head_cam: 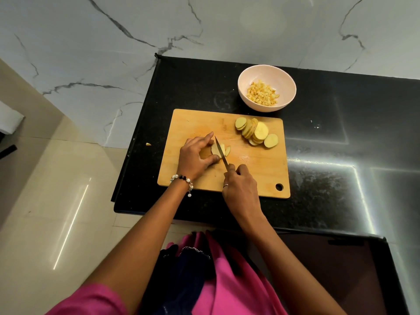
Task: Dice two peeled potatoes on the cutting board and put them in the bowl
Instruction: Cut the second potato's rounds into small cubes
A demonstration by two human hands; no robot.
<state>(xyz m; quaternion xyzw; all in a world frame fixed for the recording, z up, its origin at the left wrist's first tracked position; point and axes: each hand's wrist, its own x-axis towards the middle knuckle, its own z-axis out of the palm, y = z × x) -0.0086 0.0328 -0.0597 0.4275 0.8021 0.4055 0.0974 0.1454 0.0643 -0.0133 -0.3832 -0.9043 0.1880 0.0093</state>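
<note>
A wooden cutting board (256,169) lies on the black counter. My left hand (195,158) holds a small stack of potato slices (216,149) between thumb and fingers near the board's middle. My right hand (241,185) grips a knife (221,154), its blade set into those slices. Several round potato slices (255,134) lie in a fanned pile at the board's far right. Behind the board stands a pale pink bowl (284,78) with diced potato (262,94) in it.
A stray potato bit (148,144) lies on the floor left of the black counter (329,137). The counter's edge runs close to the board's left and near sides. A marble wall rises behind.
</note>
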